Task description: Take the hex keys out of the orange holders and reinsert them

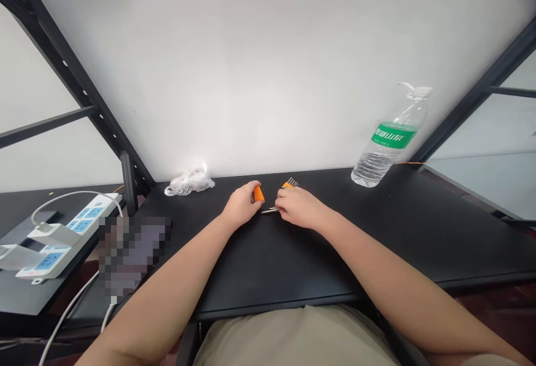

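My left hand (pixel 244 205) is closed, thumb and fingers pinching a small orange block (pixel 258 193) just above the black tabletop. To its right, my right hand (pixel 299 207) has its fingers curled down near the surface. Thin metal rods (pixel 270 210) stick out leftward from under those fingertips. Just behind the right hand's knuckles shows an orange holder (pixel 287 185) with several slim grey metal rods (pixel 293 181) pointing up and away. The hand hides most of this holder, so I cannot tell whether it is also touched.
A crumpled clear plastic bag (pixel 190 181) lies at the back left. At the back right stands a large water bottle (pixel 387 139) with a green label. On the left are a white power strip (pixel 84 226), cables and a pixelated object (pixel 134 257). Black shelf posts (pixel 75 70) flank the desk (pixel 419 232).
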Available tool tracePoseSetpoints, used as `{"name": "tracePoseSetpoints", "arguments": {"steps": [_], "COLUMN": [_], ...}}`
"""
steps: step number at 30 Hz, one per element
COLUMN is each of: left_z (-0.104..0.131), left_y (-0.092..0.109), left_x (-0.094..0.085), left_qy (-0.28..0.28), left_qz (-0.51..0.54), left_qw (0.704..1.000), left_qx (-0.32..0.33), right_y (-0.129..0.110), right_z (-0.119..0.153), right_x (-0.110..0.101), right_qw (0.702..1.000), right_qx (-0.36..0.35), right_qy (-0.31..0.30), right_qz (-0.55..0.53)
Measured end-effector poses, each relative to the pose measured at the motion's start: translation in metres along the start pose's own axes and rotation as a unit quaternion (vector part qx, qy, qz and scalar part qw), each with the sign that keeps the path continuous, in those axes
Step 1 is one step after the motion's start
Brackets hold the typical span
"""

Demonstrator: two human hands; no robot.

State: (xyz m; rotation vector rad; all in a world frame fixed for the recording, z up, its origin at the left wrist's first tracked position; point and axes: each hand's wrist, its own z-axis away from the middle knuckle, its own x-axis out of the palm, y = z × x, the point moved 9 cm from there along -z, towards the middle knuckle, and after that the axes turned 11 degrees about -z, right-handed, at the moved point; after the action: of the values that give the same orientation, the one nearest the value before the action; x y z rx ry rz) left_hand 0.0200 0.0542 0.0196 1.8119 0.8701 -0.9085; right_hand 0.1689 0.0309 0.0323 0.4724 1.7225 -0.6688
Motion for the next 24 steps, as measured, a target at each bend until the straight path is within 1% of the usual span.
{"name": "tracePoseSetpoints", "arguments": {"steps": [2, 5, 8, 10, 17, 20, 22, 24], "left_z": [0.000, 0.001, 0.001, 0.002, 0.002, 0.003, 0.004, 0.005], "left_y": [-0.001, -0.001, 0.000, 0.000, 0.002, 0.004, 0.008, 0.014], "left_x": [-0.002, -0.004, -0.004, -0.004, -0.006, -0.009, -0.010, -0.011], "left_qy": [0.005, 0.009, 0.010, 0.007, 0.008, 0.015, 0.019, 0.017], "left_qz": [0.000, 0.005, 0.013, 0.018, 0.020, 0.020, 0.017, 0.008], "left_qw": [1.000, 1.000, 1.000, 1.000, 1.000, 1.000, 1.000, 1.000], "left_qx": [-0.003, -0.004, -0.004, -0.005, -0.008, -0.004, 0.004, 0.021], "right_y": [0.008, 0.021, 0.029, 0.032, 0.032, 0.036, 0.041, 0.044], "right_z": [0.002, 0.004, 0.006, 0.006, 0.007, 0.007, 0.006, 0.004], "right_x": [-0.009, -0.022, -0.034, -0.036, -0.036, -0.035, -0.030, -0.018], "right_qw": [0.999, 0.989, 0.975, 0.968, 0.961, 0.955, 0.943, 0.915], "right_qx": [0.011, 0.017, 0.017, 0.028, 0.032, 0.048, 0.074, 0.112], "right_qy": [0.023, 0.065, 0.118, 0.136, 0.135, 0.133, 0.127, 0.106], "right_qz": [-0.048, -0.135, -0.185, -0.209, -0.239, -0.259, -0.297, -0.373]}}
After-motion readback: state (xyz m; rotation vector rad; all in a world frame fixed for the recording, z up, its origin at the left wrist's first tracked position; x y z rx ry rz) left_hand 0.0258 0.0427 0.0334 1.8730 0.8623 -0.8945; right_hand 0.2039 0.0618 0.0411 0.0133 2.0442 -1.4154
